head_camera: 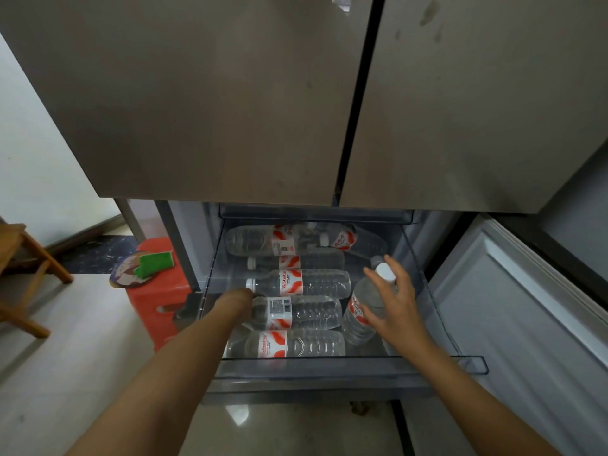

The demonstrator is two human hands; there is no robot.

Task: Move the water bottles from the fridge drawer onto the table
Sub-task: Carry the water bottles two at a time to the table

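Right hand (393, 302) splayed; left hand (235, 299) bent down, fingers hidden.

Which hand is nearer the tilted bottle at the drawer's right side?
Right. The right hand is on the tilted bottle, by its cap; the left hand is across the drawer, near the caps of the lying bottles.
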